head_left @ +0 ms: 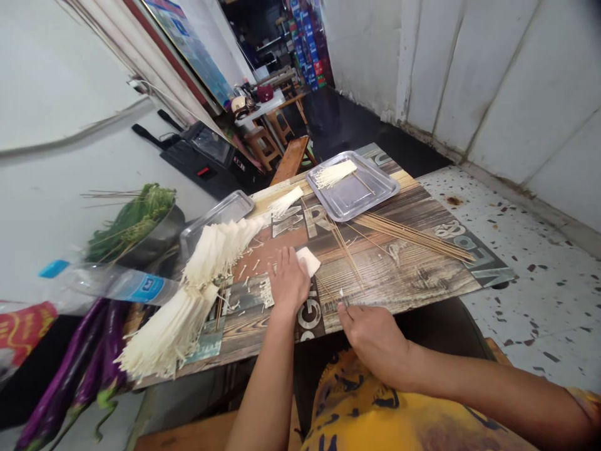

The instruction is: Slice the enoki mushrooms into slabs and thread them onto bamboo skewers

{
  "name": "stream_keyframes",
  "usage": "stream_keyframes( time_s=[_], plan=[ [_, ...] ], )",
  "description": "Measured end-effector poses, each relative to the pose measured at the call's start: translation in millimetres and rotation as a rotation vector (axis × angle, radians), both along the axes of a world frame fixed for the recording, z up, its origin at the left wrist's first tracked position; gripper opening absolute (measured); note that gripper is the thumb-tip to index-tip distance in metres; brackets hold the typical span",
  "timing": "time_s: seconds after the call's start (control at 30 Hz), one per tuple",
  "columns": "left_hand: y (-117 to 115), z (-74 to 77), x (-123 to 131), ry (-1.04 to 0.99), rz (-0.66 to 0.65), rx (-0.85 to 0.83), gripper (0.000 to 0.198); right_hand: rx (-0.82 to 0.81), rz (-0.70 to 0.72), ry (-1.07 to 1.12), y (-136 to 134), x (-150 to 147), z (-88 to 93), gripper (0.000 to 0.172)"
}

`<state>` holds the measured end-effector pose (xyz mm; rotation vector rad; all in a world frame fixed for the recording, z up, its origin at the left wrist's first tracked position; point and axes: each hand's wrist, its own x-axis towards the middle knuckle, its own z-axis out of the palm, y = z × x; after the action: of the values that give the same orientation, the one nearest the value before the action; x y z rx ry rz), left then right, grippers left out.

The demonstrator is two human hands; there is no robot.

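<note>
My left hand (290, 279) lies flat, fingers stretched out, on a small bunch of enoki mushrooms (308, 260) on the table. The root end of the bunch shows to the right of the fingers and its stems to the left. Between the closed fingers of my right hand (375, 338) is a thin bamboo skewer (327, 289), which points toward that bunch; I cannot tell if its tip is inside. A large pile of enoki mushrooms (171, 326) spreads left of my left hand. Further back lies one separate enoki bunch (286, 202) with a skewer at its end.
A metal tray (345, 210) holds one skewered enoki bunch. Loose skewers (417, 237) lie on the wooden-patterned table (375, 275). At left are another tray (235, 202), a bowl (164, 232) of greens, a plastic bottle (122, 283) and purple eggplants (70, 363).
</note>
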<state>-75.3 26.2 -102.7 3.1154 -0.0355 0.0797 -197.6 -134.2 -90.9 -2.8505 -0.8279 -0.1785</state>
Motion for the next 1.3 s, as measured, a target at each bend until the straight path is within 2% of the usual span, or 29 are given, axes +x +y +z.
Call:
stream_keyframes(
  time_s=[0.37,0.57,0.9,1.1,1.23,1.3],
  plan=[
    [-1.4,2.6,0.5,0.036,-0.010,0.023,0.057,0.004,0.008,0.239,-2.4,5.6,16.9,0.030],
    [-1.4,1.3,-0.7,0.007,-0.022,0.052,0.057,0.014,0.025,0.273,-1.3,8.5,16.0,0.038],
    [-2.0,2.1,0.0,0.011,-0.016,0.032,0.055,0.066,-0.019,0.161,6.0,10.3,5.6,0.033],
    [1.2,-0.9,1.3,-0.005,-0.026,0.028,0.055,0.039,-0.033,0.237,12.8,16.5,7.2,0.024],
    [-2.9,-0.6,-0.3,-0.074,-0.037,0.037,0.052,0.044,-0.048,0.275,15.0,20.3,7.7,0.025],
    [-7.0,2.9,-5.8,-0.191,-0.046,0.059,0.052,0.054,-0.065,0.267,15.3,21.1,7.0,0.027]
  ],
)
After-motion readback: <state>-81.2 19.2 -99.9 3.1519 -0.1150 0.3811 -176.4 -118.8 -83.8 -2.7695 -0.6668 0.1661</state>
